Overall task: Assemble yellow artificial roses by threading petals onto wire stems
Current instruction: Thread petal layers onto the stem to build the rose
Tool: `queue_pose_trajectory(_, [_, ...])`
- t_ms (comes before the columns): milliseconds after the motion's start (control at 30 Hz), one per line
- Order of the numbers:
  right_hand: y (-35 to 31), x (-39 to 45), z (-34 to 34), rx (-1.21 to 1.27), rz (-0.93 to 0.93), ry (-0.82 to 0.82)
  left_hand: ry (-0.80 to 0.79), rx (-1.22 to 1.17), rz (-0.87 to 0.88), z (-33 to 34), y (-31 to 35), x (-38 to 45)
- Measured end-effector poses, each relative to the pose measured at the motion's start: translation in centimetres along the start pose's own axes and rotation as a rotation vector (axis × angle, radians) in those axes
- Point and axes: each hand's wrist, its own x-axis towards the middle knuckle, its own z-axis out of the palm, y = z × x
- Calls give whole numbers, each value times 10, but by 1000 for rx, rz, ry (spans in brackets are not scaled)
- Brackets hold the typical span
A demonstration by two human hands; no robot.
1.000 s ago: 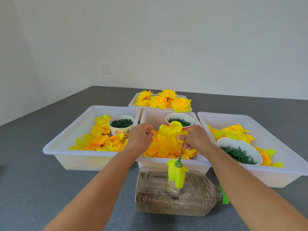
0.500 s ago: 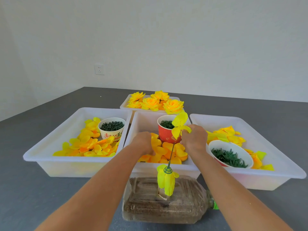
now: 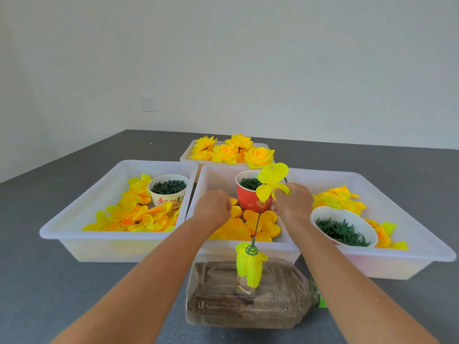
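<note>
Fingers of the right hand pinch a yellow petal piece atop the wire stem; the left hand is curled over the middle tray, its grip hidden.

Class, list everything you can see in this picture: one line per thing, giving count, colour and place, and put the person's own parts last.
Trays: four, white, on the grey table, one at the back.
Finished roses: several, yellow, in the back tray.
Loose petals: many, yellow-orange, in the three front trays.
White cup: one, holding green parts, left tray.
Red cup: one, holding green parts, middle tray.
White bowl: one, holding green leaf parts, right tray.
Bottle: one, clear, brown fill, lying in front, green cap.
Wire stem: one, dark, rising from the bottle, yellow petals and a green disc low on it.
Petal piece: one, yellow, in the right hand's grip.
Wall socket: one, white.
Left hand: fingers curled, over the middle tray.
Right hand: pinches the petal piece.
</note>
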Motion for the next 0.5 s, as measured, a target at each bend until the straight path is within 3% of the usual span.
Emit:
queue_pose_trajectory(67, [0,1,1,9,-3,-9,12,3,-17,0,-2,3])
queue_pose_trajectory(233, [0,0,1,12,-20,-12,-274,85,65,2,1,3])
queue_pose_trajectory(300, [1,-1,0,25,-28,-14,-185,14,45,-1,2,3])
queue_pose_trajectory(433, [1,0,-1,44,-32,-13,93,-521,-142,-7,-6,7])
queue_pose_trajectory(500, [0,0,-1,47,-34,-16,132,-640,-152,-7,-8,5])
